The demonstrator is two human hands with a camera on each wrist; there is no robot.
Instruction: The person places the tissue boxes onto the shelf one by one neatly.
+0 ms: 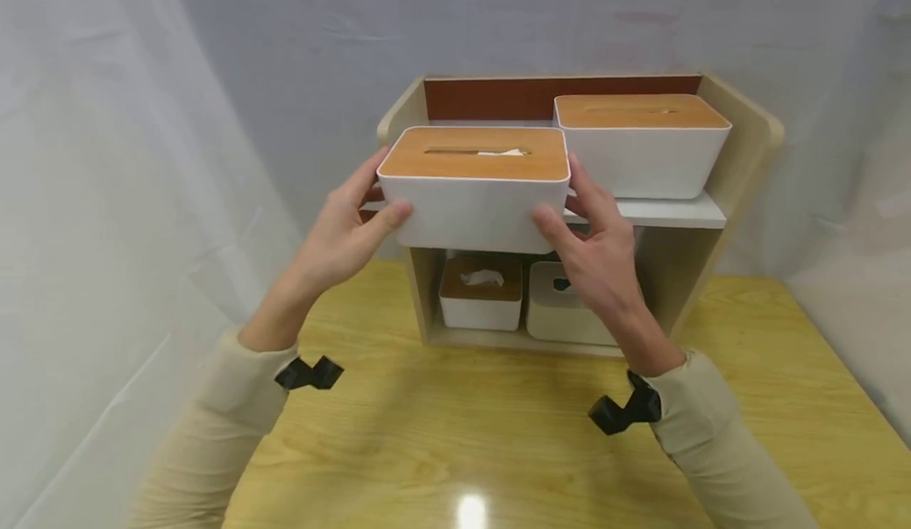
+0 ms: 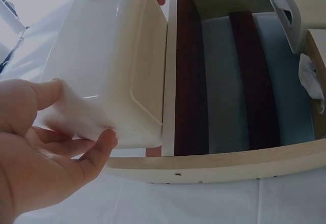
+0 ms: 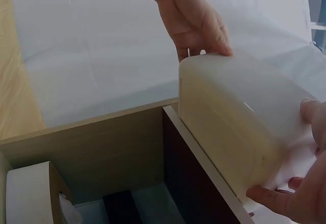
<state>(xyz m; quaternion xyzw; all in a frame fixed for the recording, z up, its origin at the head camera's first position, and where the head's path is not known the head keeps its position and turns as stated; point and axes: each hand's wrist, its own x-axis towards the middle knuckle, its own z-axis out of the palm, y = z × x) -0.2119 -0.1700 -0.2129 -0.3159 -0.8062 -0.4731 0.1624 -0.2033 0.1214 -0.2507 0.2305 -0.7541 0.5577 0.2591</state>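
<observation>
Both hands hold a white tissue box (image 1: 473, 213) with a wood-coloured slotted lid, one at each end, at the upper shelf's front left. My left hand (image 1: 345, 232) grips its left end, thumb on the front face. At the right end my right hand (image 1: 594, 240) grips likewise, thumb on the front and fingers along the side. A bit of tissue shows in the lid's slot. In the left wrist view the box's white underside (image 2: 97, 56) faces the camera, close to the shelf board's edge. A second, similar tissue box (image 1: 640, 161) stands on the upper shelf to the right.
The small two-level shelf unit (image 1: 743, 141) stands on a yellow wood-grain table (image 1: 427, 434). In its lower compartment sit a wood-lidded tissue box (image 1: 481, 311) and a paler tissue box (image 1: 562, 315), partly hidden by the right hand. A white curtain (image 1: 299, 54) hangs behind.
</observation>
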